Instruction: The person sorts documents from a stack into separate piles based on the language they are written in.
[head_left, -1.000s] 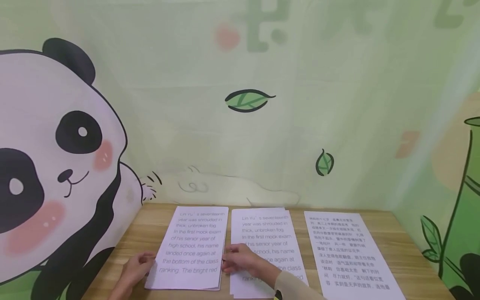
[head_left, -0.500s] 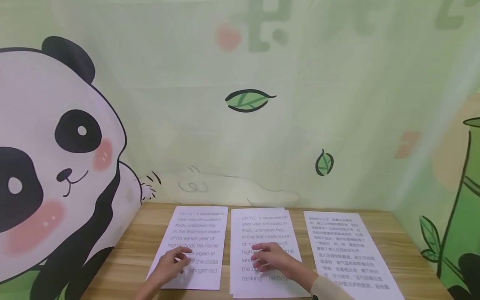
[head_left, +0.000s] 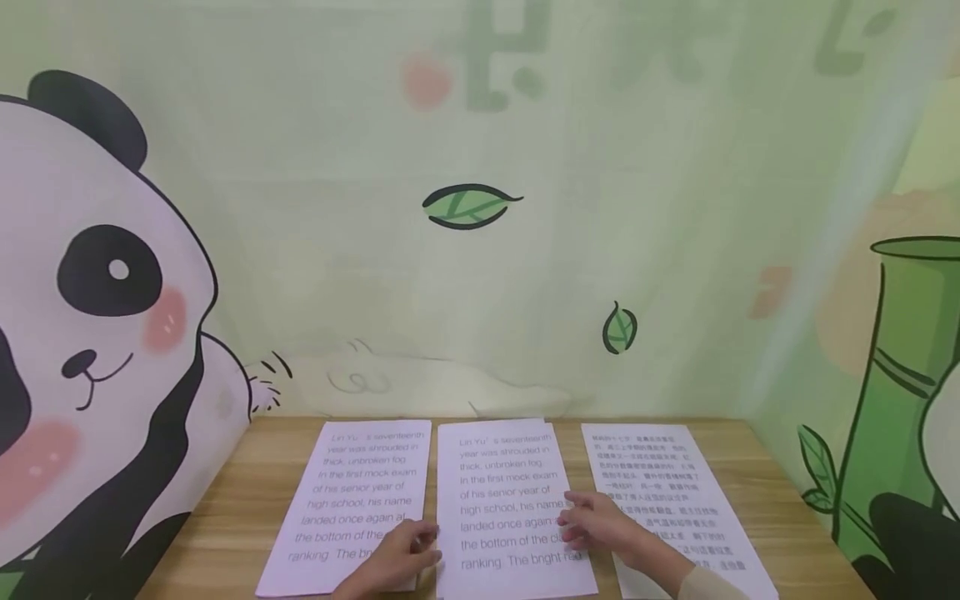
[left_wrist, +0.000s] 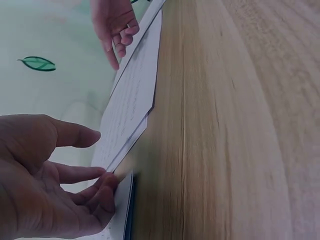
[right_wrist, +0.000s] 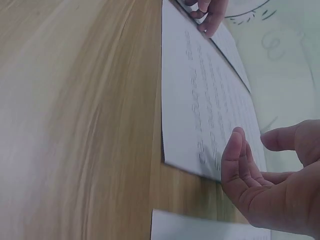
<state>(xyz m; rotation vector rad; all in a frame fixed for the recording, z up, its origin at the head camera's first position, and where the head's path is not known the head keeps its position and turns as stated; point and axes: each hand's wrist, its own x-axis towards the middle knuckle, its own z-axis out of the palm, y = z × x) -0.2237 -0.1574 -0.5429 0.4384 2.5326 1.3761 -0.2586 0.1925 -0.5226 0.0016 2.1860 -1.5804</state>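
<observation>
Three sets of printed white sheets lie side by side on a wooden table point(head_left: 225, 517). My left hand point(head_left: 397, 557) rests over the right edge of the left stack point(head_left: 352, 500), its straight fingertips point(left_wrist: 111, 181) touching the left edge of the middle stack point(head_left: 506, 500). My right hand point(head_left: 600, 523) sits at the middle stack's right edge, fingers relaxed and loosely curved against the paper point(right_wrist: 205, 110). Neither hand grips a sheet. The right sheet point(head_left: 660, 487), printed in small dense characters, lies partly under my right wrist.
A wall with a panda and leaf mural rises directly behind the table and along its left side. A bamboo drawing covers the right wall. Bare wood point(left_wrist: 225, 125) shows left of the stacks, between them and along the right edge.
Both hands have shifted right: the left from the left stack's middle to its right edge, the right from the middle stack's centre to its right edge. The view has also panned right.
</observation>
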